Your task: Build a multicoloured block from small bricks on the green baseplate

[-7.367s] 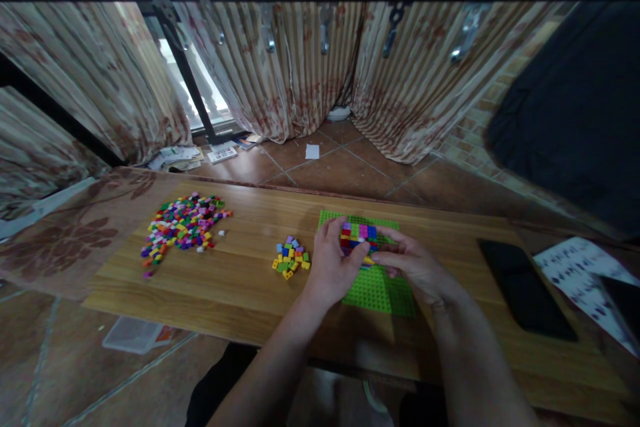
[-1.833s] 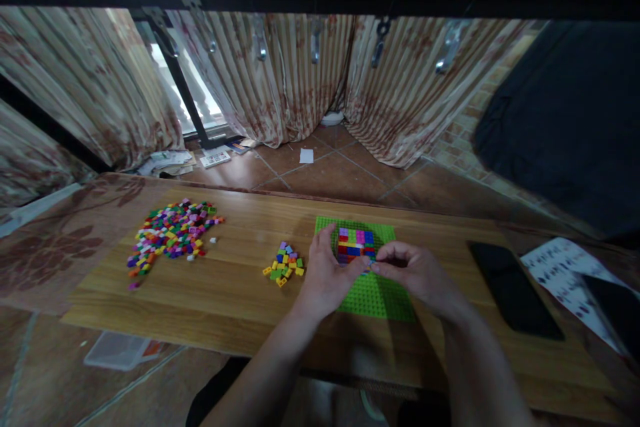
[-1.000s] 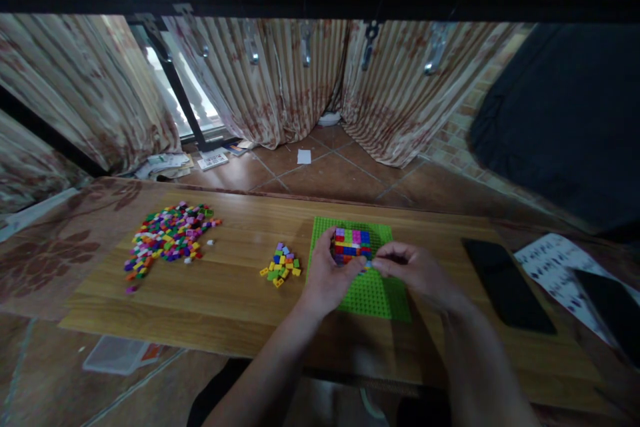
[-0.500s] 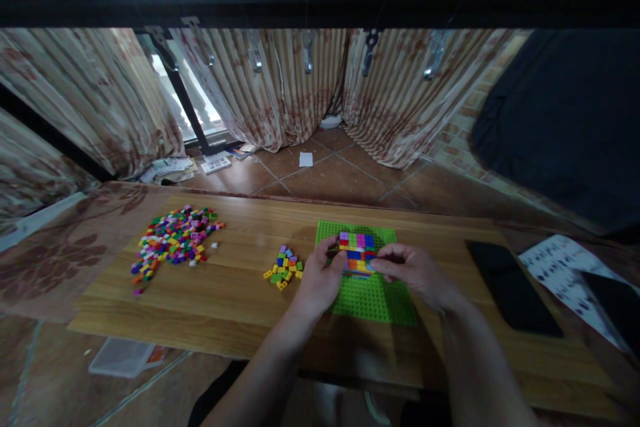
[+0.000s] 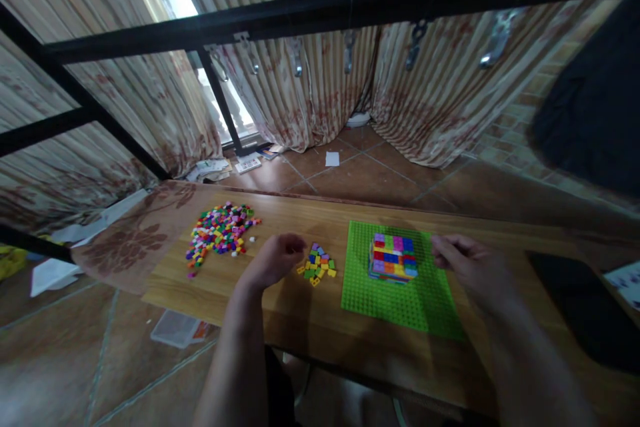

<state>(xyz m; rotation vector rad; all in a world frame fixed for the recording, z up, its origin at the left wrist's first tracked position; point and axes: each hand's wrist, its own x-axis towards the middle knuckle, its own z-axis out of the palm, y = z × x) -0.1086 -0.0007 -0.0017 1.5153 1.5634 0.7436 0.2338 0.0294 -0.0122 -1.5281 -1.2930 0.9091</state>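
A block of stacked toy bricks [image 5: 393, 258] in many colours stands on a green studded baseplate [image 5: 360, 287]. My right hand [image 5: 463, 259] hovers just right of that block, thumb and fingers pressed together; whatever may be between them is hidden. Over the table, at the left side of a small pile of loose bricks [image 5: 319, 265], is my left hand [image 5: 281, 259]. Its fingers are bent with a gap between thumb and forefinger, and no brick shows in them. The small pile holds mostly yellow, green, purple and blue bricks.
A large heap of mixed bricks [image 5: 220, 230] lies at the left of the wooden table [image 5: 280, 213]. A dark flat slab [image 5: 580, 300] rests at the right. Beyond the table runs a black metal rail [image 5: 310, 13] with hanging clips. A clear plastic container [image 5: 175, 329] sits on the floor.
My left hand has let go of the brick block and moved left to the small pile. My right hand has drawn back to the right of the block. The view has turned left.
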